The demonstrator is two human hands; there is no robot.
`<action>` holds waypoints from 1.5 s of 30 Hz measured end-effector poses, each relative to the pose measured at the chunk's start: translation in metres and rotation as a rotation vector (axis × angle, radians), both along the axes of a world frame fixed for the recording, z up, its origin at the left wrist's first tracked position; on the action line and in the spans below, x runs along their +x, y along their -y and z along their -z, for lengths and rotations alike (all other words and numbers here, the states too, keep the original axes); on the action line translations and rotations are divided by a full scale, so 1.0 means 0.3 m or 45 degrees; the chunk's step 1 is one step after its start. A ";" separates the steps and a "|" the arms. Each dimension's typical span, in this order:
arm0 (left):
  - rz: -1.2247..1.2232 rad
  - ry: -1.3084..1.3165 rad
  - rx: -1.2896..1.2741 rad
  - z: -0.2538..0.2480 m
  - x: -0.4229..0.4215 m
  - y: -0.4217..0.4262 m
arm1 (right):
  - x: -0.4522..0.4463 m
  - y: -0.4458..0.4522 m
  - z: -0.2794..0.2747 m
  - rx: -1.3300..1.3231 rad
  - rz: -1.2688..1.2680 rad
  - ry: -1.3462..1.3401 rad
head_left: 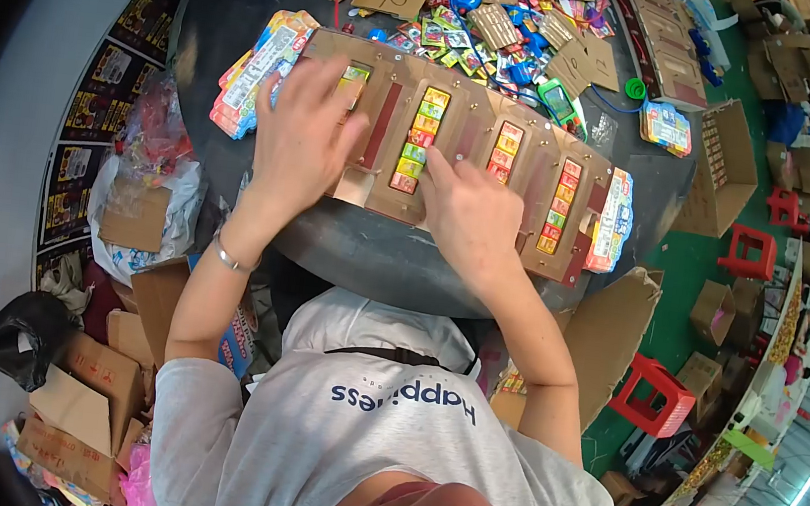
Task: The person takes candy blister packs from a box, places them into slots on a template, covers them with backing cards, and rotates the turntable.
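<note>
A long brown-gold tray point(457, 144) lies across the table, with colourful little packets lined up in several slots. My left hand point(304, 127), with a silver bangle on the wrist, is over the tray's left end. Its fingers are spread, partly covering the leftmost packet row point(354, 82). Reaching to the second packet row point(420, 135) is my right hand point(474, 216), its index finger stretched out at the packets and the other fingers bent; I see nothing held in it. Farther right are a third packet row point(504, 152) and a fourth packet row point(560, 206).
Stacks of printed cards point(255, 76) flank the tray, with another card stack point(611, 222) at its right end. Loose sachets and small toys point(450, 33) are heaped behind it. A cardboard box point(719, 169) and red stools point(653, 396) stand to the right.
</note>
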State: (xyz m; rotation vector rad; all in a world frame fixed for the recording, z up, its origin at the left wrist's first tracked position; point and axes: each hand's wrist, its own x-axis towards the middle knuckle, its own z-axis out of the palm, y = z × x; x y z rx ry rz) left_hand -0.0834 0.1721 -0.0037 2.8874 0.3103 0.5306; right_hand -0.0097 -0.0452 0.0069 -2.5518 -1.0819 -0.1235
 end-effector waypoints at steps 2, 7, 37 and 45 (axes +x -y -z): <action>0.219 -0.179 -0.016 -0.018 -0.051 0.036 | -0.020 0.052 -0.025 -0.042 -0.036 -0.023; 0.173 0.238 -0.498 0.029 0.017 -0.353 | 0.213 0.478 -0.050 0.436 0.789 0.073; 0.057 -0.154 -1.421 0.002 0.057 0.036 | 0.152 0.686 -0.032 0.956 0.494 -1.164; 0.235 0.065 -1.497 0.020 0.231 0.473 | 0.191 0.575 0.001 0.678 0.540 -1.027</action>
